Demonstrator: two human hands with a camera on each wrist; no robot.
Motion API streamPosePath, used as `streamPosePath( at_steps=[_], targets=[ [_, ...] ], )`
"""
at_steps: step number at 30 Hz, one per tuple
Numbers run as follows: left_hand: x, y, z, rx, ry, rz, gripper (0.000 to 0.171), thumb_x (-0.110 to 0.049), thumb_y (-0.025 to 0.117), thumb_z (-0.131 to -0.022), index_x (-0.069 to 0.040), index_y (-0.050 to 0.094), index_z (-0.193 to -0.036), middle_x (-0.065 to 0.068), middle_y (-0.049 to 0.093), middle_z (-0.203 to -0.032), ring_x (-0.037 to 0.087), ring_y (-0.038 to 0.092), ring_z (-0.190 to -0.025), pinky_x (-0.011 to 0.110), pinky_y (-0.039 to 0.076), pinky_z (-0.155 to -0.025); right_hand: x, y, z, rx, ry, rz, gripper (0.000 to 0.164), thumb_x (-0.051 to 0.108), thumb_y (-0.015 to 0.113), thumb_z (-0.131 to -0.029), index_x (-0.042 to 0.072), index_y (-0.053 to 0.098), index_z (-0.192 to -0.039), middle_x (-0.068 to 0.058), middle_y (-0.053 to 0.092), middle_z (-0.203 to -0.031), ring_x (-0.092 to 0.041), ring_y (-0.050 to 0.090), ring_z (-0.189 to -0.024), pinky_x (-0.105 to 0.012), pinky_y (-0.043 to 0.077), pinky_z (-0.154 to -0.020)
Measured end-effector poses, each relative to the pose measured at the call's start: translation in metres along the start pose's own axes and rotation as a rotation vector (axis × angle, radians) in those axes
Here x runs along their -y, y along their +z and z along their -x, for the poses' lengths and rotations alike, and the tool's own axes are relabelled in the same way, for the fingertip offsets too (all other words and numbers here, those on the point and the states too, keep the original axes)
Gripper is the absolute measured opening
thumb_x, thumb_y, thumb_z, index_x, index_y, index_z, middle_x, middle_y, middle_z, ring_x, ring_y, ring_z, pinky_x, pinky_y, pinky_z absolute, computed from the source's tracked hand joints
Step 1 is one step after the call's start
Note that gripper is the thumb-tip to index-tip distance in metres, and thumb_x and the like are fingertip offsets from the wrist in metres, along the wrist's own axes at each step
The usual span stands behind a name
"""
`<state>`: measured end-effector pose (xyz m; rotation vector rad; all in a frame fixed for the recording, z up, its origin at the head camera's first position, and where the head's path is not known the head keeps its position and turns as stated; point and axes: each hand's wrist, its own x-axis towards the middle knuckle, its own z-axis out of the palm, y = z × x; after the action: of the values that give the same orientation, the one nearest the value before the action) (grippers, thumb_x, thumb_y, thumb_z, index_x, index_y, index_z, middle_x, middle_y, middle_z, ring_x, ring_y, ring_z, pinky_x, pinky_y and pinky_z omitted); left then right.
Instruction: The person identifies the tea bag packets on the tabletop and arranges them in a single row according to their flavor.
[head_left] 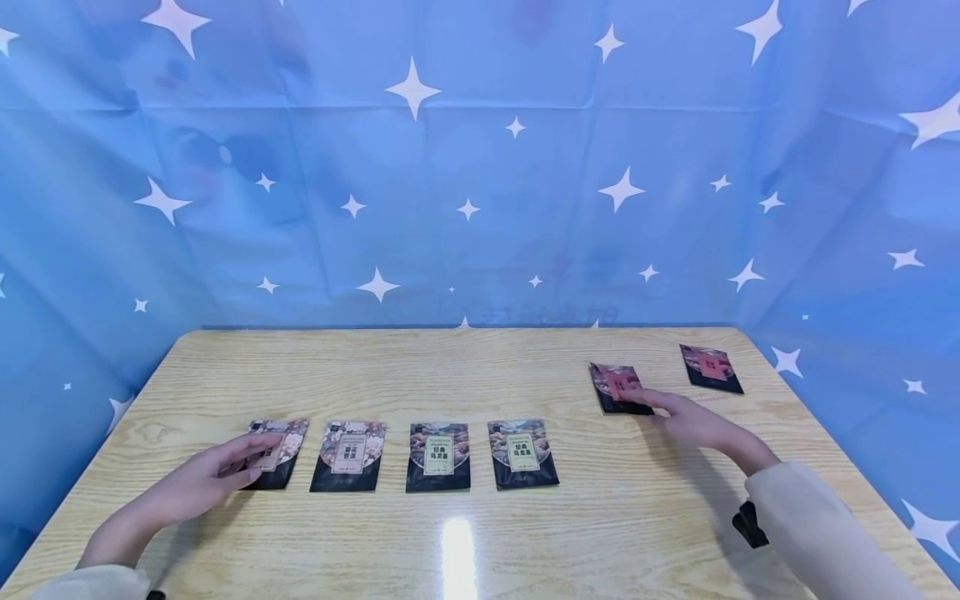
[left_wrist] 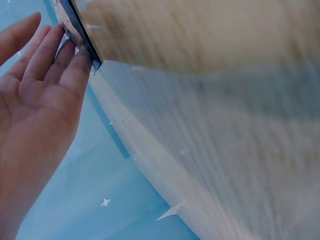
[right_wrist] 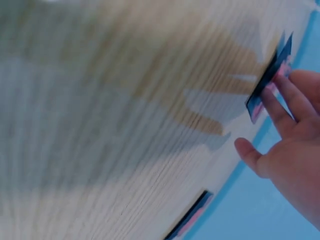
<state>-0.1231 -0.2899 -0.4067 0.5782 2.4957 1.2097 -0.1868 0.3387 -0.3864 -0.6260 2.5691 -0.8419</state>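
Observation:
At the left end of a row, my left hand [head_left: 198, 479] lays its fingertips on a floral tea packet [head_left: 281, 473] with a black lower band. The left wrist view shows these fingers [left_wrist: 42, 60] extended against the packet's face, thumb held apart. Over at the right, my right hand [head_left: 693, 425] touches a red-labelled tea packet [head_left: 611, 380] with extended fingertips. In the right wrist view, two fingers [right_wrist: 295, 97] meet that packet, and it looks slightly tilted off the table. The fingers cover part of both labels.
The row continues with another pink floral packet [head_left: 348, 454] and two green-labelled packets, one [head_left: 438, 457] left of the other [head_left: 523, 454]. A second red-labelled packet [head_left: 711, 368] lies near the back right corner of the wooden table [head_left: 450, 375]. Behind hangs a blue starred cloth [head_left: 465, 150].

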Motion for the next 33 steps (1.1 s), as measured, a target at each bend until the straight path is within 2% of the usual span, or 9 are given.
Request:
streamPosePath(
  at_steps=[10,14,22,24,29,31,33],
  targets=[
    [0.0,0.0,0.0,-0.001,0.003,-0.003,0.045,-0.012,0.049,-0.095,0.004,0.037,-0.135,0.031,0.035,-0.135,0.048,0.036,-0.118,0.02,0.045,-0.08,0.025,0.02,0.013,0.089,-0.073,0.005,0.046,-0.006,0.042,-0.093,-0.004,0.035,-0.138,-0.03,0.032,-0.138,-0.049,0.026,-0.124,-0.059,0.032,-0.093],
    [0.0,0.0,0.0,0.004,-0.004,-0.001,0.045,-0.012,0.049,-0.095,0.004,0.037,-0.135,0.031,0.034,-0.135,0.048,0.036,-0.118,0.019,0.045,-0.08,0.033,0.028,0.017,0.092,-0.11,0.018,0.046,-0.006,0.044,-0.092,-0.003,0.036,-0.138,-0.027,0.035,-0.137,-0.047,0.03,-0.123,-0.056,0.034,-0.092],
    [0.0,-0.001,0.0,0.002,0.016,-0.011,0.044,-0.013,0.048,-0.096,0.005,0.038,-0.135,0.031,0.035,-0.134,0.048,0.036,-0.117,0.02,0.046,-0.08,0.046,0.039,0.028,0.105,-0.115,0.026,0.046,0.002,0.047,-0.094,0.004,0.038,-0.139,-0.024,0.039,-0.135,-0.044,0.037,-0.12,-0.052,0.039,-0.089],
    [0.0,-0.001,-0.001,0.004,0.017,-0.012,0.044,-0.012,0.048,-0.096,0.005,0.038,-0.135,0.032,0.035,-0.134,0.048,0.036,-0.117,0.019,0.045,-0.08,0.049,0.042,0.03,0.111,-0.125,0.029,0.046,0.003,0.048,-0.094,0.005,0.039,-0.139,-0.024,0.041,-0.134,-0.042,0.045,-0.113,-0.048,0.043,-0.085],
    [0.001,-0.001,-0.001,0.004,0.015,-0.016,0.044,-0.012,0.049,-0.095,0.006,0.038,-0.134,0.032,0.036,-0.133,0.047,0.036,-0.117,0.02,0.046,-0.08,0.055,0.047,0.034,0.118,-0.148,0.038,0.047,0.002,0.049,-0.093,0.005,0.038,-0.139,-0.024,0.043,-0.133,-0.041,0.047,-0.111,-0.046,0.045,-0.081],
    [0.001,0.0,-0.001,0.004,0.013,-0.016,0.044,-0.012,0.049,-0.095,0.006,0.038,-0.134,0.031,0.036,-0.133,0.047,0.036,-0.117,0.02,0.046,-0.08,0.057,0.049,0.036,0.11,-0.165,0.054,0.047,0.004,0.049,-0.093,0.005,0.039,-0.139,-0.023,0.044,-0.133,-0.042,0.041,-0.117,-0.048,0.043,-0.085],
    [0.001,0.0,-0.001,0.005,0.012,-0.014,0.044,-0.012,0.049,-0.095,0.005,0.038,-0.134,0.031,0.036,-0.133,0.047,0.036,-0.117,0.02,0.046,-0.08,0.057,0.051,0.036,0.094,-0.192,0.085,0.046,0.004,0.05,-0.093,0.004,0.04,-0.138,-0.022,0.046,-0.131,-0.04,0.045,-0.114,-0.043,0.046,-0.083]
  ],
)
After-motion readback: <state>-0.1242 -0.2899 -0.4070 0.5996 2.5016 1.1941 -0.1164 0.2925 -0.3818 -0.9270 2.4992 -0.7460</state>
